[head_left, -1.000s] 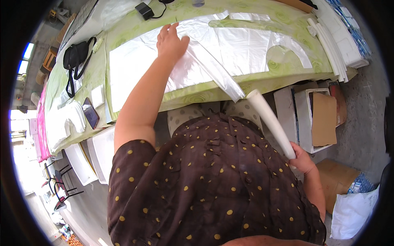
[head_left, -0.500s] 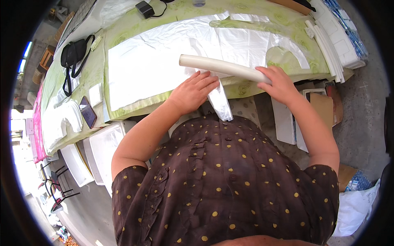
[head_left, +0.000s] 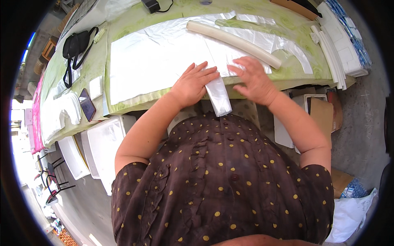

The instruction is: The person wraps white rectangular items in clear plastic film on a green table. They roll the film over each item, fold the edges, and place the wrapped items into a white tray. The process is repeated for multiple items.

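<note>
My left hand [head_left: 193, 85] rests with its fingers stretched out at the table's near edge. Its fingertips touch a narrow folded strip of white plastic film [head_left: 218, 98], whose end hangs over the edge toward me. Off to the right, my right hand [head_left: 254, 82] hovers with fingers apart and nothing in them. Beyond it a long off-white tube [head_left: 234, 42] lies slantwise on the white plastic sheets [head_left: 152, 57]. Part of the strip is hidden under my left fingers.
A green patterned cloth [head_left: 119, 31] covers the table. On the left are a black bag [head_left: 75, 46], a phone [head_left: 87, 105] and white folded bundles [head_left: 65, 108]. More white tubes [head_left: 329, 57] lie at the right end. White bins [head_left: 107, 139] stand below the table's left side.
My right hand has let go of the tube, which now lies farther back on the sheets. That hand has come left toward the strip; my left hand stays at the strip.
</note>
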A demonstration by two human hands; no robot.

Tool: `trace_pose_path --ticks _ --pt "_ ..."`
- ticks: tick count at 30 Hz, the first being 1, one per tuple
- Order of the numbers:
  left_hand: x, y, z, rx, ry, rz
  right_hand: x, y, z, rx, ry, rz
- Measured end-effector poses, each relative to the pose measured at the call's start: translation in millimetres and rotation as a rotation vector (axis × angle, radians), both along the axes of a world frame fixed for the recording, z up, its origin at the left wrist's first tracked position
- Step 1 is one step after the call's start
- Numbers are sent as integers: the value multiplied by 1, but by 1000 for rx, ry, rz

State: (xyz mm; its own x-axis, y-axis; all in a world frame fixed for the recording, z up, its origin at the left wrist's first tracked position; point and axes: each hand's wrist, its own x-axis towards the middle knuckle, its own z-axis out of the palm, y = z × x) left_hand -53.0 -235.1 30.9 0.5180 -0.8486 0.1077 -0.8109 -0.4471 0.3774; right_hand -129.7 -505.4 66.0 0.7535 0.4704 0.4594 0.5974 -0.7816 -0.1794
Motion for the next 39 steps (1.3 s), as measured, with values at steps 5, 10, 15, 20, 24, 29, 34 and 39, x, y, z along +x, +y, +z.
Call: trace_pose_path --ticks 5,10,15,20,24,29,34,39 --pt "10 5 6 -79 -245 100 2 37 -18 138 19 78" --pt "9 15 -1 -313 -171 141 15 52 -17 196 64 164" --pt "13 19 -8 -417 -100 75 16 56 -22 221 108 168" --pt "0 19 -3 -492 200 275 30 64 -28 407 321 8" --pt "5 21 -14 -554 302 395 51 82 -17 655 684 -329" --pt "14 17 -19 -607 304 398 87 88 -12 520 764 -468" --pt "18 18 -17 -494 262 418 90 93 -14 506 759 -503" --pt "13 18 -10 -492 481 498 76 86 -24 555 710 -402"
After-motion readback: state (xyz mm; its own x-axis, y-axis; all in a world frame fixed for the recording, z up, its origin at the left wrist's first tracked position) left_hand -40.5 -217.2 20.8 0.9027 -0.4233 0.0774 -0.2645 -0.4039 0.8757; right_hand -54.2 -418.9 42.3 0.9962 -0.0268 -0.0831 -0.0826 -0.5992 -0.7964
